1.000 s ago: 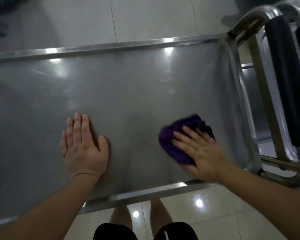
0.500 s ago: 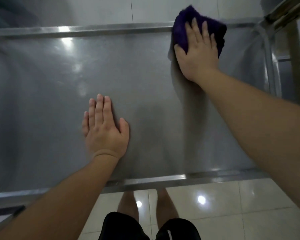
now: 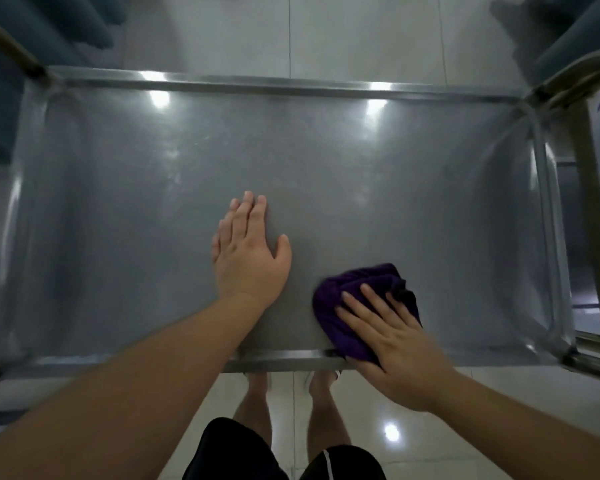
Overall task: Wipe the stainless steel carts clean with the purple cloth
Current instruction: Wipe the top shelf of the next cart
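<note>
The stainless steel cart (image 3: 326,150) fills the view, its flat top tray framed by a raised rim. A bunched purple cloth (image 3: 354,292) lies at the tray's near edge, right of centre. My right hand (image 3: 392,337) presses flat on the cloth with fingers straight and spread, its heel over the near rim. My left hand (image 3: 250,251) rests flat on the tray's middle, palm down, fingers together, just left of the cloth.
A second steel cart frame with tubular handle (image 3: 582,81) stands close against the right side. A dark padded object (image 3: 0,81) sits at the far left. Glossy white floor tiles (image 3: 395,427) and my legs show below the near rim.
My right hand has swept the purple cloth from the tray's far right edge back to the near rim. The left hand stays flat on the tray; the view has pulled back.
</note>
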A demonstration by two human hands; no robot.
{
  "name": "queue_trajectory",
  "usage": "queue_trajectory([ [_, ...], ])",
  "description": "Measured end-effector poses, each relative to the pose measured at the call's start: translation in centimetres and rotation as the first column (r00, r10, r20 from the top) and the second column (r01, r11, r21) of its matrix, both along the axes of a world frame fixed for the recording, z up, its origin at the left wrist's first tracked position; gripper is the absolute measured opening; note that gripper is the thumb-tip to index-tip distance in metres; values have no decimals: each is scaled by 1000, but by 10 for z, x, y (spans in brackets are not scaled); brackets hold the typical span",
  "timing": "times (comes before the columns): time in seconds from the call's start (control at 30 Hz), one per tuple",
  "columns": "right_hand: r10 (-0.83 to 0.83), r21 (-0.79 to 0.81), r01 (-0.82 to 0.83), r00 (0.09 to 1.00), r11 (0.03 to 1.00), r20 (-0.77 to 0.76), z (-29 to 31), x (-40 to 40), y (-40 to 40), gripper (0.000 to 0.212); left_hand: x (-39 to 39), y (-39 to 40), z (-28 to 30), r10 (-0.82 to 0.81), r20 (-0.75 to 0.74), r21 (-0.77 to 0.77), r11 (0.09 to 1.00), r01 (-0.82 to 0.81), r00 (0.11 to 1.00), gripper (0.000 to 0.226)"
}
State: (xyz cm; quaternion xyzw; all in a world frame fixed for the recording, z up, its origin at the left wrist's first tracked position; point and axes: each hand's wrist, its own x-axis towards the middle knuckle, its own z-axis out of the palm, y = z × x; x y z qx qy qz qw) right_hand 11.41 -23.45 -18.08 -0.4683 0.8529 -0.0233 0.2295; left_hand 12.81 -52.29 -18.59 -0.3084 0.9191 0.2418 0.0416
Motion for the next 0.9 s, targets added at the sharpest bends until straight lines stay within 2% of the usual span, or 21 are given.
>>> queue_trajectory([
  [0.1,-13,25,13,1000,1000,-11,1,1,-2,67,8,-31,10,-97,-54,62,993,100,994,61],
  [0.17,-12,36,13,1000,999,-26,0,1,-1,67,26,-63,13,-119,-60,-44,992,117,991,62],
  [0.23,-12,53,14,999,999,-36,-2,2,1,67,49,-94,11,-71,-34,-136,989,66,997,63],
  [0.33,-39,26,41,998,999,-54,-3,-3,-13,69,72,-111,1,-76,8,-158,984,77,997,67],
  [0.5,-213,-171,188,967,967,-140,-7,-84,-113,68,76,-109,-10,-116,-7,-188,976,113,993,71],
  [0.7,-491,-159,469,858,869,-153,-15,-221,-251,72,77,-112,-14,-120,-43,-231,967,107,992,70],
  [0.8,-601,-172,577,782,798,-165,-15,-225,-280,76,77,-112,-13,-125,-52,-250,962,108,991,69],
  [0.9,-549,-134,532,816,836,-184,-13,-187,-272,79,76,-111,-14,-135,-28,-243,962,125,990,69],
])
